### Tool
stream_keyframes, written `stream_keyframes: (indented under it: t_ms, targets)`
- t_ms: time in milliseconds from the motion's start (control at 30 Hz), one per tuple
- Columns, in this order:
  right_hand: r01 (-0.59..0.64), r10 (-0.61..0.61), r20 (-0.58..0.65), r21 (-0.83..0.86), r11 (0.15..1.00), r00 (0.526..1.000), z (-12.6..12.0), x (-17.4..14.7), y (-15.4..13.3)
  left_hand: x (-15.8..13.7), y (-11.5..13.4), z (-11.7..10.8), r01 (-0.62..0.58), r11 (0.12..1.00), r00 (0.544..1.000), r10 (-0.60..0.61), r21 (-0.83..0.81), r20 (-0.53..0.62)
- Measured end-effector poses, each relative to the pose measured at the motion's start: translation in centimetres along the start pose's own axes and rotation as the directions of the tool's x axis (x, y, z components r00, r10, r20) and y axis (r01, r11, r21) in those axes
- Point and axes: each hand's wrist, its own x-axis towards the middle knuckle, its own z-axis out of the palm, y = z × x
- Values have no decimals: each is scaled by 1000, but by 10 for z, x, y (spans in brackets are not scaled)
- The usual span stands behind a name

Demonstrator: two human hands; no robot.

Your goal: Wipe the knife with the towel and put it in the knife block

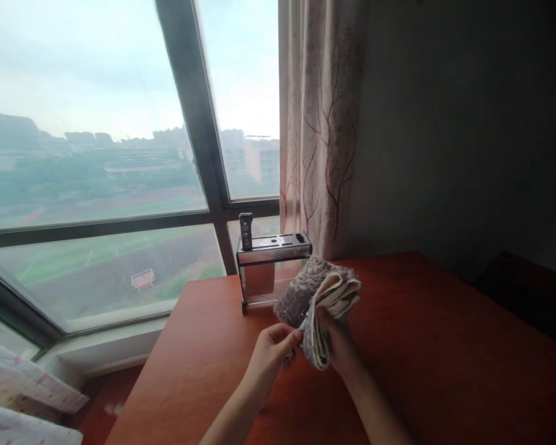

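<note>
A folded, fuzzy grey-brown towel [301,290] with a cream underside is gripped by my right hand [336,337], its fingers partly hidden in the folds. My left hand [275,349] is closed in a pinch at the towel's left edge. Between its thumb and fingers is a thin object [304,322] with a pale, shiny part that runs into the folds; its kind cannot be made out. Just behind the towel stands a clear-sided, knife-block-like holder [259,281] with a slotted metallic top. One dark handle [246,232] with round rivets sticks up from its left end.
Both hands are above a reddish-brown wooden table [204,346]. A large window [97,173] is at the left and behind, with a patterned curtain [327,123] at its right. A dark wall [454,136] rises at the right; pale fabric [23,383] lies low at the left.
</note>
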Motion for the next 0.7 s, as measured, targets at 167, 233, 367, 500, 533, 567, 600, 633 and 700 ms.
stream_keyframes:
  t_ms: [167, 233, 367, 500, 533, 567, 600, 633, 700]
  targets:
    - [40, -47, -56, -118, 992, 997, 9, -4, 0, -5, 6, -2, -211, 947, 956, 252, 241, -150]
    - [82, -103, -91, -210, 974, 990, 9, -4, -2, -8, 8, -2, -281, 897, 919, 355, 341, -175]
    - [120, -153, -96, -286, 951, 984, 5, -2, -5, -10, 8, -5, -349, 784, 847, 498, 513, -185]
    - [83, -114, -116, -244, 966, 987, -3, 1, 0, -9, 6, -8, -363, 754, 829, 530, 547, -180]
    - [63, -92, -124, -219, 974, 988, -4, 2, 2, -8, 6, -8, -361, 771, 838, 514, 524, -180]
    - [46, -71, -130, -189, 981, 989, -6, 3, 3, -7, 6, -8, -354, 800, 855, 487, 485, -179]
    - [33, -53, -133, -154, 988, 990, -6, 4, 4, -7, 6, -8, -341, 836, 877, 447, 430, -175]
    - [22, -38, -138, -114, 993, 990, -6, 4, 5, -7, 7, -8, -323, 874, 900, 402, 363, -167]
    - [8, -11, -134, -21, 1000, 991, -5, 5, 4, -7, 9, -7, -279, 938, 938, 312, 207, -152]
